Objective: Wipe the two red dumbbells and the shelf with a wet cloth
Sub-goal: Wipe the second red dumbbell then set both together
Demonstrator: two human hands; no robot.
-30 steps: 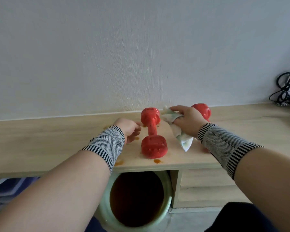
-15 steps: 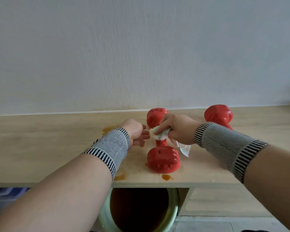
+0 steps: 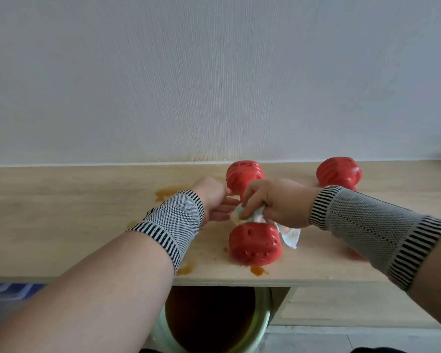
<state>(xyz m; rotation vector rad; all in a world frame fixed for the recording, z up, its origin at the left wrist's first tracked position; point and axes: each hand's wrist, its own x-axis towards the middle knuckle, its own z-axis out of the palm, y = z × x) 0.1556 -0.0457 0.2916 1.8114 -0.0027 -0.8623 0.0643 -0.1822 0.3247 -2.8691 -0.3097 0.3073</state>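
- Head view: since a moment ago the right hand (image 3: 278,202) has slid the wet cloth (image 3: 250,215) from the far head down onto the handle of the near dumbbell (image 3: 253,240), and the view has edged closer.
- Its fingers are curled, clamped round the cloth and the handle; a loose white corner hangs beside the near head.
- The left hand (image 3: 214,200) stays just left of the handle, fingers straight and together, tips touching or nearly touching the cloth.
- Both dumbbells are glossy red plastic with ribbed, dimpled drum-shaped heads.
- The second dumbbell (image 3: 339,173) lies to the right, partly hidden by the knitted striped wrist sleeve (image 3: 367,225).
- The shelf (image 3: 61,212) is pale wood-grain, with orange-brown stains (image 3: 257,270) near its front edge.
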